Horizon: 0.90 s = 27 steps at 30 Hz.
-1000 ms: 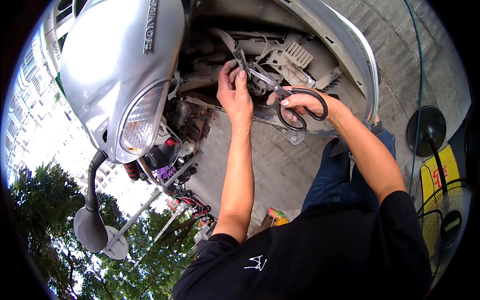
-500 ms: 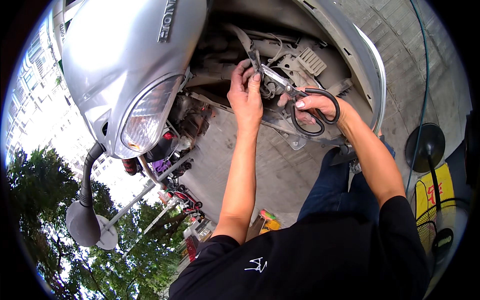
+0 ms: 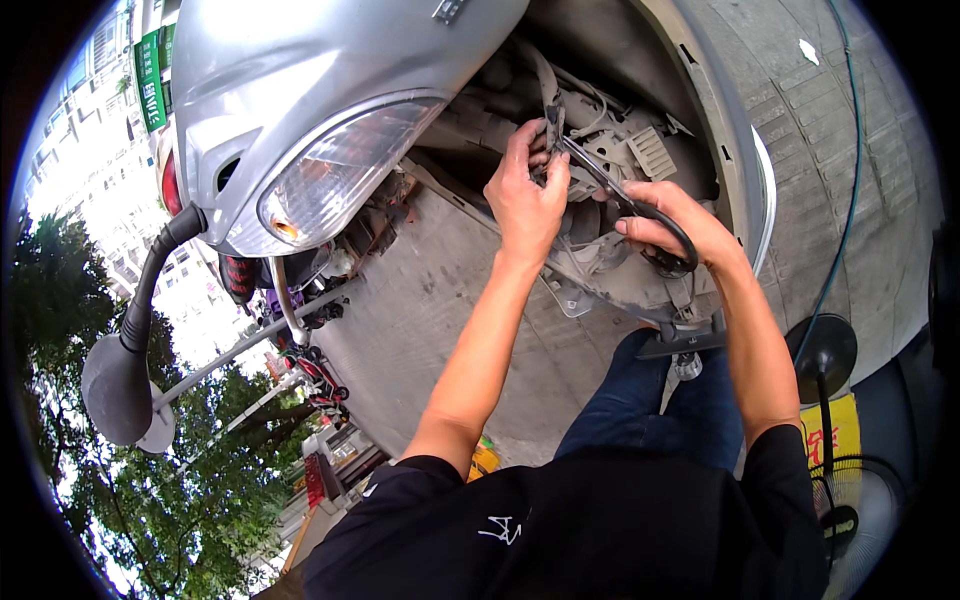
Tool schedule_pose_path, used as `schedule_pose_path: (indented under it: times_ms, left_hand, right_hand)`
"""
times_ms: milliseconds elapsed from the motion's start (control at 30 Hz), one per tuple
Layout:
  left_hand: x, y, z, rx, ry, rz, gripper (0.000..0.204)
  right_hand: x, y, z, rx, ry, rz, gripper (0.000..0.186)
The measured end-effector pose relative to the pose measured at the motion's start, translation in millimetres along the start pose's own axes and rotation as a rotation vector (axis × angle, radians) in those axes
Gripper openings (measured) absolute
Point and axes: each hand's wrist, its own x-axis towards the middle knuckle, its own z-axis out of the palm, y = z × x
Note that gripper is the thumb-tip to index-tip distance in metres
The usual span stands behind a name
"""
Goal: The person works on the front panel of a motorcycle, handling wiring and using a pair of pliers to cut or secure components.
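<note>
My left hand (image 3: 527, 200) is closed, its thumb and fingers pinching the end of a dusty, wrapped wiring bundle (image 3: 546, 85) that comes out of the open scooter body. My right hand (image 3: 680, 215) grips black-handled scissors (image 3: 598, 170), fingers in the loops. The scissors are seen nearly edge-on. Their tips reach the bundle just beside my left fingertips; whether the blades are apart there I cannot tell. Behind the hands, the exposed interior shows a finned grey part (image 3: 652, 153) and thin loose wires.
A silver scooter front with a headlight (image 3: 345, 180) and a black-stemmed mirror (image 3: 118, 390) fills the left. The curved body panel (image 3: 715, 120) borders the opening on the right. A teal hose (image 3: 853, 190) crosses the paving near a round black stand base (image 3: 826, 355) and a wire-guarded fan (image 3: 865, 520).
The scissors have turned from broadside to nearly edge-on, their tips staying by the left fingertips. The whole view has shifted, with the hands appearing farther right. Both grips are kept.
</note>
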Motion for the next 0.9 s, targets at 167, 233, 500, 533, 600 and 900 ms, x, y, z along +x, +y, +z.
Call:
schedule_pose_path:
  times_ms: [167,233,500,533,600,900]
  left_hand:
    - [3,-7,0,-0.163,-0.030,-0.065,0.038]
    - [3,-11,-1,-0.213,-0.006,-0.047,0.034]
    - [-3,-14,-3,-0.267,-0.029,-0.078,0.035]
    - [-3,-14,-4,-0.268,-0.036,-0.094,0.036]
    - [-4,-14,-3,-0.261,-0.024,-0.089,0.036]
    - [-2,-13,-2,-0.235,0.103,-0.048,0.028]
  right_hand:
    - [2,8,-6,-0.011,-0.025,-0.092,0.043]
    - [6,8,-3,0.139,-0.068,-0.037,0.045]
    - [13,20,0,0.550,-0.199,0.006,0.046]
    - [10,13,1,0.565,-0.209,-0.008,0.045]
    - [6,12,6,0.798,-0.260,0.030,0.046]
    - [2,-7,60,1.721,-0.293,0.074,0.044]
